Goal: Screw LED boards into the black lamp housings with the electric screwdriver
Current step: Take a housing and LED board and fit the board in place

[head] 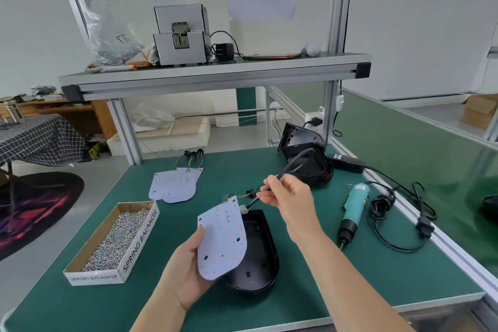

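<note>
Left hand [186, 275] nearest: thumb on the face, fingers behind, clamped on the lower edge of an LED board [222, 240]. Board is held tilted up off the open housing [258, 250], overlapping its left side, not seated. Likely reason: the tilt keeps the wiring end clear so the lead can be routed before the board goes down.

Right hand [291, 199] is above the housing's far end, thumb and fingertips pinched together on a thin black lead [251, 203]. It runs down to a white connector at the board's top corner. Coloured wires also leave that corner.

Board: white, flat, straight at the far end and rounded at the near end, matching the housing's outline. Dotted with small LEDs in pink and orange tints, plus a few dark screw holes.

Housing: glossy black, open side up, flat on the table [377, 272].

Screwdriver [353, 210], teal, lies untouched right of the housing, bit toward the near edge, within the right hand's reach. Screw box [140, 245] sits left. Spare boards [175, 183] lie farther back, and more housings [310, 167] are stacked behind the right hand.

Judgement: still fitting and wiring; no screwing begun.
</note>
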Demonstrator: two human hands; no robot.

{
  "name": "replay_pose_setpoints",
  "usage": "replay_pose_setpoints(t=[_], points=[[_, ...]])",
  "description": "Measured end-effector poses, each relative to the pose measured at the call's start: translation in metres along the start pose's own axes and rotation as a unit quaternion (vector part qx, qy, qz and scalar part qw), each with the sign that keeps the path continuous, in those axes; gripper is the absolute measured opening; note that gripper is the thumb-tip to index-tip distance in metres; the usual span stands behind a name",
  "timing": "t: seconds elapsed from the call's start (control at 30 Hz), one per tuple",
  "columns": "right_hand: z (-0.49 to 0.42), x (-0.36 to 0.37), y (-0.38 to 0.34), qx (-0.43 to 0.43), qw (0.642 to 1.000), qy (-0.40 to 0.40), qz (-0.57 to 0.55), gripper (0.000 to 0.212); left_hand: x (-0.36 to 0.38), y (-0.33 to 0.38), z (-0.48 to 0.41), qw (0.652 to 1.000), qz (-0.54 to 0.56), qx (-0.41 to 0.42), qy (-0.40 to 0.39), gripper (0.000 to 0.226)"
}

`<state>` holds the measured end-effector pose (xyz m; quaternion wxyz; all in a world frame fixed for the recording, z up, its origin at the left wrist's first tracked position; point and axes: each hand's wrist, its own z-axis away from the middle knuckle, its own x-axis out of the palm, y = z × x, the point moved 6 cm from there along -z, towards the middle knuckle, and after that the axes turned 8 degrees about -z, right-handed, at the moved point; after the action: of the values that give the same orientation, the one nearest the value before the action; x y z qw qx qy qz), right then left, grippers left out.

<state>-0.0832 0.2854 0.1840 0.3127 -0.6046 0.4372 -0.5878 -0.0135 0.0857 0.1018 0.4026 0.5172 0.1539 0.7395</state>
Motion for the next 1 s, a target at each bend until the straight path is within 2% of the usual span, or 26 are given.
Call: replay_pose_setpoints(t=[0.13,0.33,0.47,0.73,0.83,1.0], points=[[-0.002,-0.004,0.009,0.023,1.000,0.014,0.008,0.019,0.007,0.002,0.002,0.999,-0.001,0.005,-0.032,0.051],[-0.001,-0.002,0.027,0.055,0.998,0.024,0.029,0.025,0.005,-0.001,0.000,0.999,-0.016,0.003,-0.029,0.051],[-0.002,0.004,0.020,0.019,0.998,0.004,0.063,0.034,0.003,0.001,0.000,0.998,-0.032,-0.013,-0.044,0.049],[-0.010,0.022,-0.026,-0.062,0.993,-0.044,0.095,0.035,0.005,0.019,-0.001,0.988,-0.139,0.025,-0.055,0.045],[-0.009,0.023,-0.040,-0.085,0.979,-0.082,0.164,0.031,0.002,0.022,0.001,0.989,-0.136,0.037,-0.050,0.046],[0.001,0.026,-0.047,-0.137,0.929,-0.163,0.304,0.028,0.000,0.019,0.004,0.992,-0.101,0.063,-0.043,0.052]])
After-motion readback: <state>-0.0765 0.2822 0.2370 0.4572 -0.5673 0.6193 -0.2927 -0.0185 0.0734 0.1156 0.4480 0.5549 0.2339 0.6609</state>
